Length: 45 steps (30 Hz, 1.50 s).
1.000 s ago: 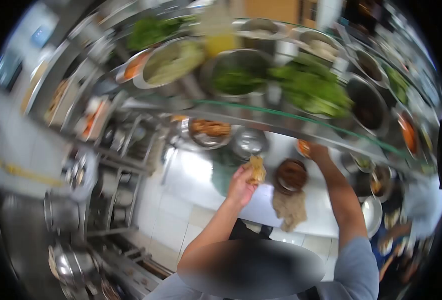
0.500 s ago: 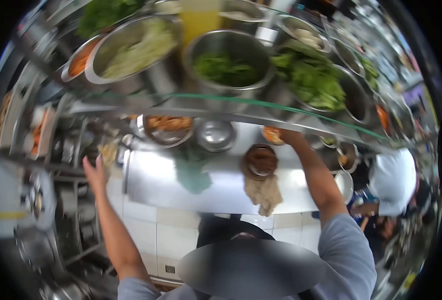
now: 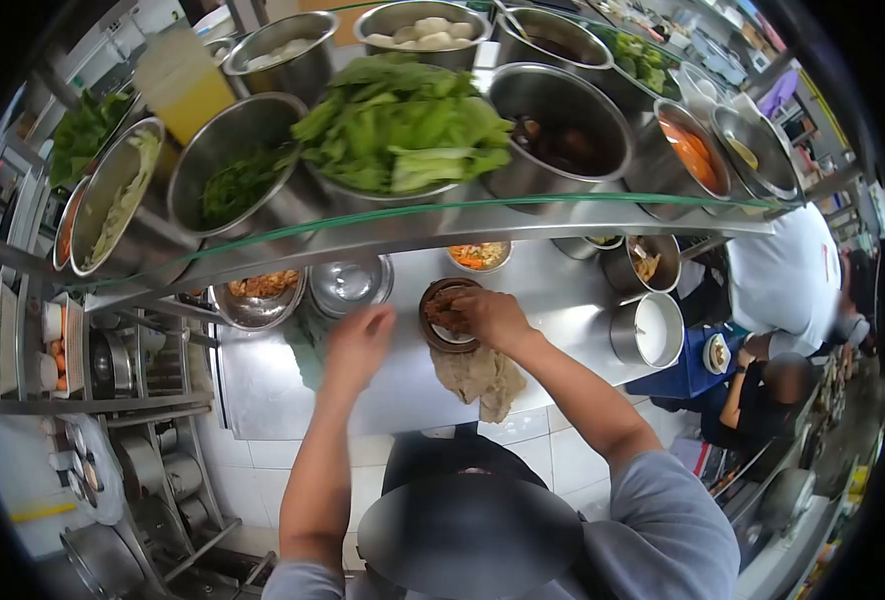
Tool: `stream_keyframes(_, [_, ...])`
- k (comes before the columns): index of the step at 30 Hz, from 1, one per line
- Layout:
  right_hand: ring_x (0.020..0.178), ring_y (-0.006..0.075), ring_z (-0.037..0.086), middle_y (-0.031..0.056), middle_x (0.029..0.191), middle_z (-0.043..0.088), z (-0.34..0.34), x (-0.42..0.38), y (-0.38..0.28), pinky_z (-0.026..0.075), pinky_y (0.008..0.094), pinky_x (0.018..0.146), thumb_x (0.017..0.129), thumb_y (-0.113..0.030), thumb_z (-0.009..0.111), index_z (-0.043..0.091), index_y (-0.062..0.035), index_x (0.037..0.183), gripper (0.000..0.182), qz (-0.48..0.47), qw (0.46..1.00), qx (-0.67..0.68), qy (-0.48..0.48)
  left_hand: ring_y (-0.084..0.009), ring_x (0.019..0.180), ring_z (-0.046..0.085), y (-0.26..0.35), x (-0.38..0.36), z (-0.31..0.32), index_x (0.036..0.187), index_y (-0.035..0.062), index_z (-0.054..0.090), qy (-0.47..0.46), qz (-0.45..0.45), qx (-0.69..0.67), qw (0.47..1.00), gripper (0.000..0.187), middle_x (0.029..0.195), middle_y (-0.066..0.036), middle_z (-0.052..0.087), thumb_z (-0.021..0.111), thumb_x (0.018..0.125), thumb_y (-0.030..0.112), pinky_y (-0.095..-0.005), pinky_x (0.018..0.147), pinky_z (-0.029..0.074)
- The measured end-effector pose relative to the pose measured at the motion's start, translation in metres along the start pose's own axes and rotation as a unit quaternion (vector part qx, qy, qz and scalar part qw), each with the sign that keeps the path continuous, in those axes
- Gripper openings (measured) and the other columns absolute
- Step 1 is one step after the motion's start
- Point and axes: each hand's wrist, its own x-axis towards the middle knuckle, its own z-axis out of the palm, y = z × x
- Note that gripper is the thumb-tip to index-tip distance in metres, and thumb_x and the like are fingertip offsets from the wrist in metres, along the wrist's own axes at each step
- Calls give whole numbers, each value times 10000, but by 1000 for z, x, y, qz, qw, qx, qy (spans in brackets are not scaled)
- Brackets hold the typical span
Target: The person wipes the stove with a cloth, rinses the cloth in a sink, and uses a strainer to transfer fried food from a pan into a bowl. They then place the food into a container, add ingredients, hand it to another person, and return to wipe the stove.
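A brown clay pot (image 3: 430,334) with pieces of brown food (image 3: 448,308) in it stands on the steel counter, on or against a crumpled tan cloth (image 3: 482,380). My right hand (image 3: 497,320) is over the pot's right side, its fingers bent down at the food; the fingertips are partly hidden. To the left of the pot, my left hand (image 3: 359,347) is above the counter, slightly blurred, with fingers curled together. Whatever either hand holds is hidden. A bowl of shredded orange and pale food (image 3: 479,256) sits just behind the pot.
Overhead, a glass-edged shelf (image 3: 442,222) carries several steel pots, one heaped with green leaves (image 3: 402,125). A bowl of reddish-brown pieces (image 3: 262,285) and a steel bowl (image 3: 350,285) stand at the counter's back left. A white-filled pot (image 3: 652,332) is right. People are at far right.
My left hand has come from the far-left racks to the counter, its spread fingers now curled. My right hand has moved from the shredded-food bowl to the clay pot. The view has turned right.
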Motion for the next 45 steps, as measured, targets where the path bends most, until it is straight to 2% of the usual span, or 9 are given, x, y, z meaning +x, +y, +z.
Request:
stream_keyframes(4, [817, 311, 678, 65, 927, 671, -9, -10, -7, 532, 449, 676, 822, -229, 686, 683, -127, 867, 112, -19, 997, 25, 74, -353, 749, 653, 17, 119, 105, 979, 72, 712, -118, 50, 205, 970, 259, 910, -151, 713, 680, 880, 309, -399, 688, 507])
stream_keyframes(6, [807, 319, 674, 73, 934, 674, -8, -13, -10, 529, 454, 680, 833, -209, 679, 683, -117, 861, 96, 33, 994, 43, 94, -303, 703, 650, -16, 157, 173, 929, 66, 722, 80, 204, 246, 944, 292, 778, -106, 701, 685, 854, 346, -396, 671, 490])
stream_keyframes(14, [790, 337, 662, 110, 890, 689, -9, -50, 24, 516, 422, 690, 863, -115, 663, 702, -82, 943, 95, 225, 927, 249, 164, -276, 698, 648, -25, 210, 243, 905, 59, 727, -79, 64, 369, 924, 288, 748, -89, 694, 685, 851, 339, -385, 669, 488])
stream_keyframes(23, [924, 355, 689, 164, 1007, 728, 43, -18, 67, 535, 441, 842, 882, -272, 668, 730, -50, 986, 252, 270, 875, 369, 161, -246, 692, 646, -33, 212, 218, 877, 51, 733, -115, 23, 324, 939, 287, 714, -71, 686, 684, 848, 331, -372, 667, 486])
stream_keyframes(31, [952, 242, 710, 167, 1009, 746, 34, 20, 99, 538, 352, 880, 839, -360, 731, 741, -23, 1087, 418, 194, 897, 391, -74, -220, 687, 644, 2, 170, 111, 853, 43, 739, -189, -196, 132, 953, 287, 685, -54, 679, 684, 846, 325, -360, 665, 484])
stream_keyframes(34, [879, 229, 719, 164, 977, 747, 13, 20, 94, 566, 338, 790, 813, -323, 741, 736, 3, 1092, 429, 220, 880, 410, -98, -146, 691, 625, 50, 114, 89, 801, 48, 755, -253, -154, 26, 955, 237, 661, -5, 670, 696, 837, 274, -329, 650, 479])
stream_keyframes(39, [787, 202, 723, 146, 919, 751, 11, 22, 93, 591, 320, 654, 786, -266, 746, 739, 28, 1068, 407, 243, 851, 454, -108, -286, 743, 700, -2, 55, 121, 855, 100, 773, -133, -61, 178, 973, 126, 822, -111, 741, 716, 816, 205, -383, 683, 538])
stream_keyframes(43, [725, 182, 717, 126, 863, 749, 24, 19, 96, 599, 314, 638, 785, -255, 744, 746, 25, 1048, 384, 218, 869, 435, -89, -355, 776, 689, 38, 31, 96, 823, 87, 759, -77, -128, 291, 945, 157, 821, -140, 720, 712, 836, 236, -433, 706, 543])
stream_keyframes(45, [703, 182, 714, 122, 851, 748, 33, 19, 89, 599, 314, 638, 787, -259, 742, 747, 23, 1045, 383, 199, 880, 420, -95, -352, 749, 698, 2, -4, 95, 999, 72, 724, -73, -218, 256, 939, 231, 782, -151, 715, 679, 868, 257, -423, 739, 558])
